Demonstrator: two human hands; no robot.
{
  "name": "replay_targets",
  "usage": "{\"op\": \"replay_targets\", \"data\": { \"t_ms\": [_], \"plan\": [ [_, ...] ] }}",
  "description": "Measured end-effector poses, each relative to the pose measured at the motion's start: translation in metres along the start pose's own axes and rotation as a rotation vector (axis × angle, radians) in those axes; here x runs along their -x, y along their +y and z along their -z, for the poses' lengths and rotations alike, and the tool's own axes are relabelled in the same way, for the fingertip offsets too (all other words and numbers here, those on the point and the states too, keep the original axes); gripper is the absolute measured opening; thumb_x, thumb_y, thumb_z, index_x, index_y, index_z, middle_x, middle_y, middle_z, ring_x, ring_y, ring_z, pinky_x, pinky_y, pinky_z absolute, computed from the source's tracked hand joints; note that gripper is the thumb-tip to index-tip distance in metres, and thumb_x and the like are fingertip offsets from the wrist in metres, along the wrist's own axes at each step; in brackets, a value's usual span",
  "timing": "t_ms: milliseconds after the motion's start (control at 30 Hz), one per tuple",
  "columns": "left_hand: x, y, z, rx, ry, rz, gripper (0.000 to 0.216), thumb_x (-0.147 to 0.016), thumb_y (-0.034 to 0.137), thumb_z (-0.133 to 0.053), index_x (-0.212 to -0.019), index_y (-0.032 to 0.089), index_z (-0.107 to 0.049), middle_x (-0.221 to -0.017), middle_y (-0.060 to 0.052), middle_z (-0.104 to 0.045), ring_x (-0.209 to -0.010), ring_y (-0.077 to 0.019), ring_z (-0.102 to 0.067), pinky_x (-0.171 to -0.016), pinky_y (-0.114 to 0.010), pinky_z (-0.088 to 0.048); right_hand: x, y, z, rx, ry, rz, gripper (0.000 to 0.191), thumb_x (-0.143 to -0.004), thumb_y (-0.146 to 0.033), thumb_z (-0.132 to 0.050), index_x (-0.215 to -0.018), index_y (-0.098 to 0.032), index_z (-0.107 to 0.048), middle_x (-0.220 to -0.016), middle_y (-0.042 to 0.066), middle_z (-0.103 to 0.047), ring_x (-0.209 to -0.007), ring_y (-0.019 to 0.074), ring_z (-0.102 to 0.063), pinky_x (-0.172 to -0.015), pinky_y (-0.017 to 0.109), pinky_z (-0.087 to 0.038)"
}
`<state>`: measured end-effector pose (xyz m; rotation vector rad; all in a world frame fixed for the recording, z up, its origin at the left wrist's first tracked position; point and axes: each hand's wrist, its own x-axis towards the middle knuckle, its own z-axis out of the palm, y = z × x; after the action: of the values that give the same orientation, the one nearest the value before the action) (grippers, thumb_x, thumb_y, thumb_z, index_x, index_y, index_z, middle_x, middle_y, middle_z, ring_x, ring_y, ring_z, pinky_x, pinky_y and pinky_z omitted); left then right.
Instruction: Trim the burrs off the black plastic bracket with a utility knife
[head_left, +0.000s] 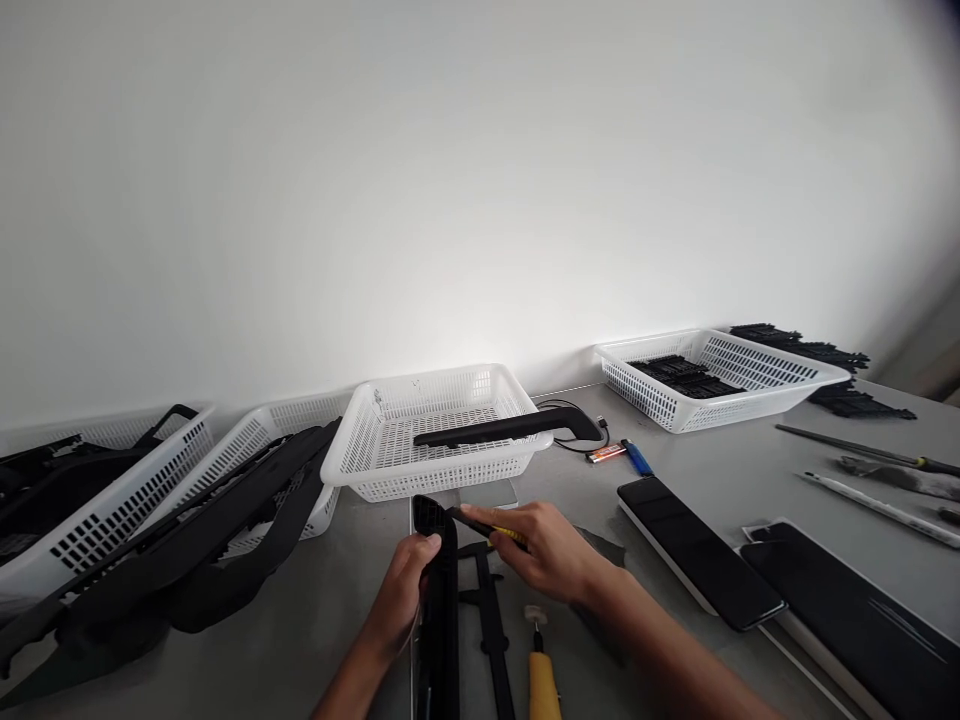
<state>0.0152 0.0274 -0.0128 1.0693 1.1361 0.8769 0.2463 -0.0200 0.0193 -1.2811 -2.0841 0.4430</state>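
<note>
My L hand grips blk part, prob. to steady it vs. yellow-blk tool in my R hand.

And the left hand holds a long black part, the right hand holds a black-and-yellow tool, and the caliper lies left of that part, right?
Not quite: the caliper lies right of the long black part, as the head view shows. The left hand holds that part, the right hand the black-and-yellow tool.

Forearms bare, a person grips with the left hand, thumb toward two o'clock, and the right hand, index finger extended toward nine o'clock.
</note>
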Motion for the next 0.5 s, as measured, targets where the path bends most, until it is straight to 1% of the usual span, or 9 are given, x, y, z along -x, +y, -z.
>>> {"op": "replay_targets", "data": {
  "t_ms": [33,100,167,200,233,300,400,500],
  "plan": [
    [-0.001,0.000,0.000,-0.014,-0.002,0.000,0.052,-0.068,0.068,-0.078,-0.077,0.020,-0.061,-0.072,0.001,-0.059,-0.071,-0.0206,-0.060,-0.066,-0.030,-0.049,0.000,-0.001,-0.002,0.014,0.026,0.013,0.053,-0.101,-0.019,-0.046,-0.152,-0.029,-0.059,-0.119,0.006,-0.079,-0.089,0.0162,-0.074,-0.076,0.023,-0.049],
    [-0.002,-0.001,0.001,-0.040,-0.025,-0.001,0.052,-0.070,0.070,-0.076,-0.079,0.020,-0.062,-0.075,0.000,-0.060,-0.074,-0.0215,-0.060,-0.069,-0.032,-0.049,0.000,-0.002,-0.008,0.061,0.076,0.075,0.054,-0.103,-0.018,-0.043,-0.155,-0.026,-0.055,-0.104,0.005,-0.079,-0.081,0.0150,-0.071,-0.072,0.023,-0.047],
    [-0.002,-0.001,0.000,-0.074,-0.050,-0.010,0.053,-0.070,0.072,-0.075,-0.076,0.021,-0.061,-0.073,0.001,-0.058,-0.073,-0.0209,-0.058,-0.068,-0.032,-0.049,-0.002,-0.003,-0.014,0.136,0.095,0.162,0.054,-0.105,-0.017,-0.041,-0.158,-0.024,-0.050,-0.087,0.003,-0.074,-0.073,0.0144,-0.064,-0.070,0.024,-0.044],
    [-0.002,-0.001,-0.001,-0.096,-0.060,-0.020,0.053,-0.069,0.071,-0.076,-0.074,0.021,-0.061,-0.072,0.002,-0.057,-0.071,-0.0203,-0.056,-0.068,-0.032,-0.048,-0.002,-0.003,-0.016,0.183,0.092,0.190,0.055,-0.105,-0.016,-0.041,-0.159,-0.024,-0.048,-0.083,0.002,-0.070,-0.071,0.0143,-0.061,-0.069,0.024,-0.043],
    [-0.002,0.000,-0.001,-0.119,-0.067,-0.031,0.052,-0.069,0.071,-0.076,-0.072,0.021,-0.060,-0.070,0.002,-0.055,-0.070,-0.0197,-0.055,-0.067,-0.031,-0.047,-0.003,-0.003,-0.017,0.230,0.088,0.202,0.055,-0.106,-0.015,-0.041,-0.159,-0.025,-0.048,-0.083,0.001,-0.068,-0.071,0.0144,-0.058,-0.069,0.025,-0.042],
    [-0.002,0.001,-0.003,-0.157,-0.077,-0.055,0.051,-0.070,0.069,-0.076,-0.069,0.022,-0.058,-0.068,0.003,-0.053,-0.068,-0.0187,-0.051,-0.065,-0.031,-0.045,-0.004,-0.001,-0.017,0.308,0.099,0.167,0.057,-0.105,-0.011,-0.042,-0.158,-0.028,-0.048,-0.086,0.001,-0.065,-0.072,0.0142,-0.056,-0.067,0.025,-0.041],
    [-0.001,0.004,-0.006,-0.181,-0.098,-0.074,0.052,-0.069,0.070,-0.076,-0.066,0.022,-0.056,-0.065,0.004,-0.048,-0.064,-0.0172,-0.047,-0.062,-0.030,-0.042,-0.004,0.001,-0.014,0.341,0.134,0.114,0.060,-0.104,-0.008,-0.040,-0.158,-0.031,-0.048,-0.090,0.002,-0.064,-0.073,0.0139,-0.054,-0.066,0.024,-0.039],
    [0.001,0.008,-0.008,-0.205,-0.123,-0.084,0.051,-0.069,0.069,-0.076,-0.065,0.022,-0.056,-0.064,0.003,-0.047,-0.064,-0.0167,-0.045,-0.061,-0.029,-0.040,-0.003,0.000,-0.013,0.329,0.095,0.180,0.060,-0.103,-0.008,-0.041,-0.159,-0.031,-0.047,-0.090,0.001,-0.062,-0.076,0.0139,-0.054,-0.068,0.024,-0.039]
  ]
}}
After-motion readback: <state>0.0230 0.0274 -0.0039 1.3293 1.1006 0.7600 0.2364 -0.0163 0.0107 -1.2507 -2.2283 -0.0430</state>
